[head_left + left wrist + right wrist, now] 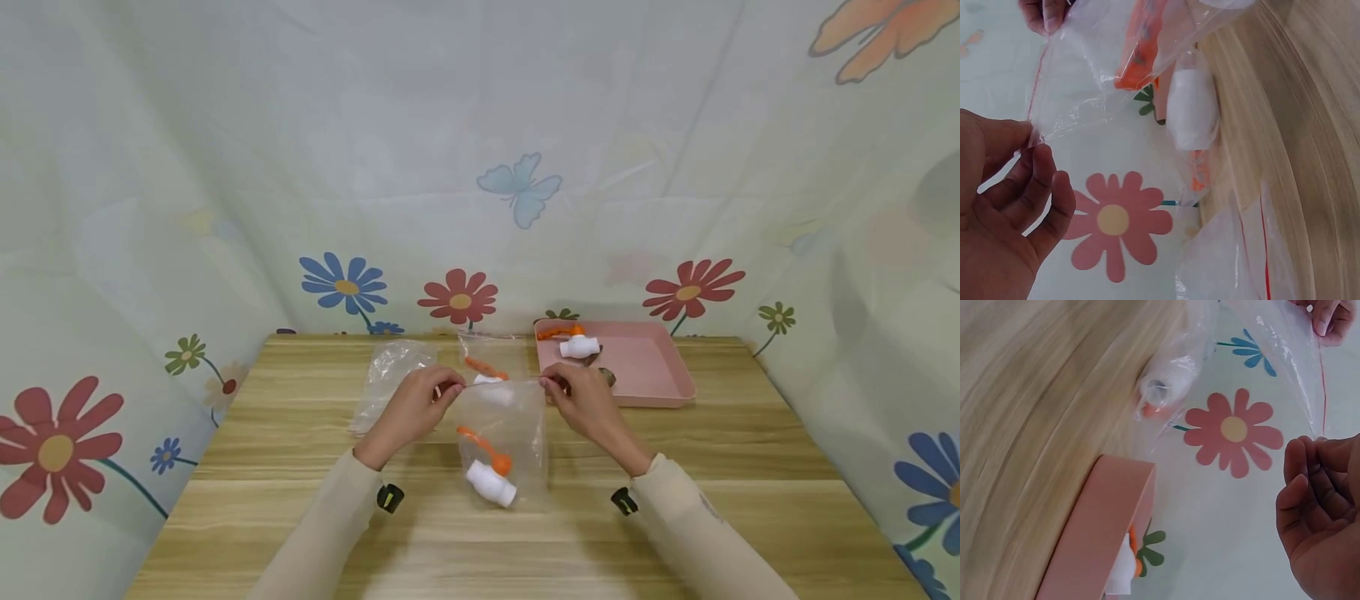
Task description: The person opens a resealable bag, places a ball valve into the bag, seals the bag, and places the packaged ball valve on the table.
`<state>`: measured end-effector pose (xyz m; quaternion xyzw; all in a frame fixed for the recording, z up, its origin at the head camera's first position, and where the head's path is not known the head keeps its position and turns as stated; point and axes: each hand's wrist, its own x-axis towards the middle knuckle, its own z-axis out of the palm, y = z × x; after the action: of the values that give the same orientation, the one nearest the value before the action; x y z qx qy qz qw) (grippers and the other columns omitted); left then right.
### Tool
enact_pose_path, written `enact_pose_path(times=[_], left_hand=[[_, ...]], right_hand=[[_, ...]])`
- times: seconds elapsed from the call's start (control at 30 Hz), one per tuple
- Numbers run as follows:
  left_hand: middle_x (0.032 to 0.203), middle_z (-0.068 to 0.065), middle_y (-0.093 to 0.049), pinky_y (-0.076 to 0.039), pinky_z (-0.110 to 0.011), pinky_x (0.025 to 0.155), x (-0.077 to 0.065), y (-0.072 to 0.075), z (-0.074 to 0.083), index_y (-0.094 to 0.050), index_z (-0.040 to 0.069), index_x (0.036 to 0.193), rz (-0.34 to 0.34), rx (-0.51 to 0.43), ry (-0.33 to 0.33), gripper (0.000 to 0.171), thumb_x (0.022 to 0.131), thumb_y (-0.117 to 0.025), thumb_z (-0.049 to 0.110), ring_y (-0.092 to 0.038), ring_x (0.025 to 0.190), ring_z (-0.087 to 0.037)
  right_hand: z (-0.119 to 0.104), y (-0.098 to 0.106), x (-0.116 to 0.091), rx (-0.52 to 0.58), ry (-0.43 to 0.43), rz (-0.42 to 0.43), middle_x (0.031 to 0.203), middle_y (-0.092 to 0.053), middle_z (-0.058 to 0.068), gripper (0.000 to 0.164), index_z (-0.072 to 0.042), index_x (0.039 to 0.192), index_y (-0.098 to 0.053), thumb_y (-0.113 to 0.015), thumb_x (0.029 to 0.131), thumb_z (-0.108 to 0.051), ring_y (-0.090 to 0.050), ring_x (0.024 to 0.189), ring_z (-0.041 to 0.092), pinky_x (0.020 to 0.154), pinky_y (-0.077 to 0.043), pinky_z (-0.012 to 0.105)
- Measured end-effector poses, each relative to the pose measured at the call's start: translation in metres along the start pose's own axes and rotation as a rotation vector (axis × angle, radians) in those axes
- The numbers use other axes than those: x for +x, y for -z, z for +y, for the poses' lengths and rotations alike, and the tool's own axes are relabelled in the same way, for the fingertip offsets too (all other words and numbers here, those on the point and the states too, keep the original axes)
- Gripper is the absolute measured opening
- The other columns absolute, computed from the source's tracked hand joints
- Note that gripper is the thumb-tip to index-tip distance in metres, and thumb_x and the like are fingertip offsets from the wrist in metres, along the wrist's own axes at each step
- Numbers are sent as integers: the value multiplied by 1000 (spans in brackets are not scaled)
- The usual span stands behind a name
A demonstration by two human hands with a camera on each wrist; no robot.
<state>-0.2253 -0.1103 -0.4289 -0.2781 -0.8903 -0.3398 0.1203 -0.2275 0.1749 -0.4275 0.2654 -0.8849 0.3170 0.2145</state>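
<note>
A clear zip bag [527,429] hangs between my two hands, with a white ball valve [491,483] and its orange handle lying inside. My left hand [412,407] pinches one top corner of the bag between thumb and fingertips. At the opposite corner, my right hand [588,404] pinches the bag the same way. The red seal line [1037,78] runs taut from hand to hand in the left wrist view. Behind the held bag lies another bagged ball valve [1191,109], white with orange, partly covered in the head view.
Left of that bag lies a pile of clear zip bags [390,379]. A pink tray [645,367] stands at the back right, holding another white ball valve [580,347] with an orange handle and small dark items [607,377]. Patterned cloth [405,208] hangs behind the wooden table [300,467].
</note>
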Motion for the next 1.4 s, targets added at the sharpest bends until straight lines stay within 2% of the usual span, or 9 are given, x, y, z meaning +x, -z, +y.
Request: enact_pose_path(times=[0.1, 0.3, 0.4, 0.6, 0.77, 0.97, 1.13, 1.23, 1.4], left_hand=[[83, 1, -66, -48, -23, 65, 8, -6, -6, -71, 8, 97, 5, 4, 33, 9, 95, -64, 12, -56, 71, -9], [83, 2, -66, -49, -25, 68, 20, -14, -16, -72, 8, 99, -40, 23, 115, 12, 96, -63, 15, -56, 73, -10], [84, 2, -67, -49, -26, 69, 25, -18, -21, -72, 8, 100, -57, 35, 138, 13, 97, -62, 16, -56, 73, -10], [82, 0, -67, -49, -30, 70, 36, -23, -27, -72, 7, 98, -48, 37, 157, 13, 96, -62, 15, -56, 74, -14], [82, 0, -64, -46, -30, 67, 44, -27, -32, -73, 9, 100, -68, 69, 222, 14, 97, -62, 18, -53, 73, -14], [83, 0, -66, -46, -30, 66, 49, -33, -38, -73, 12, 103, -97, 103, 269, 16, 98, -60, 19, -54, 71, -14], [87, -2, -68, -47, -31, 67, 51, -35, -42, -73, 10, 103, -118, 98, 291, 17, 98, -59, 18, -56, 72, -14], [89, -3, -69, -48, -32, 68, 52, -35, -43, -73, 8, 104, -121, 82, 297, 17, 98, -59, 17, -57, 75, -16], [102, -6, -70, -53, -38, 80, 52, -36, -45, -71, 8, 111, -113, 69, 299, 20, 97, -60, 18, -64, 91, -21]], right_hand=[[7, -6, 5, -41, -34, -2, 75, -70, 1, 6, -6, 91, -73, -69, 91, -11, -64, 65, 11, 60, -52, 28], [18, -19, 13, -111, -104, -37, 80, -72, 5, 9, -7, 93, -72, -68, 92, -14, -66, 70, 17, 64, -53, 36], [24, -24, 16, -121, -131, -55, 82, -72, 7, 9, -6, 94, -72, -67, 92, -13, -65, 71, 19, 65, -53, 37], [33, -32, 24, -162, -158, -76, 85, -73, 9, 11, -5, 94, -72, -65, 94, -14, -66, 73, 22, 68, -53, 40], [36, -38, 32, -216, -203, -97, 87, -74, 9, 14, -6, 94, -73, -63, 95, -16, -66, 75, 25, 69, -52, 43], [39, -46, 38, -248, -272, -164, 94, -74, 9, 15, -8, 96, -73, -61, 96, -16, -69, 84, 28, 77, -54, 45], [42, -50, 40, -239, -310, -215, 94, -74, 9, 15, -8, 97, -73, -61, 97, -17, -68, 82, 26, 74, -55, 42], [43, -50, 41, -235, -308, -217, 92, -73, 9, 15, -8, 96, -73, -61, 96, -18, -67, 80, 25, 73, -55, 41], [44, -48, 41, -246, -304, -219, 92, -72, 8, 14, -8, 99, -71, -61, 96, -17, -67, 79, 25, 73, -54, 42]])
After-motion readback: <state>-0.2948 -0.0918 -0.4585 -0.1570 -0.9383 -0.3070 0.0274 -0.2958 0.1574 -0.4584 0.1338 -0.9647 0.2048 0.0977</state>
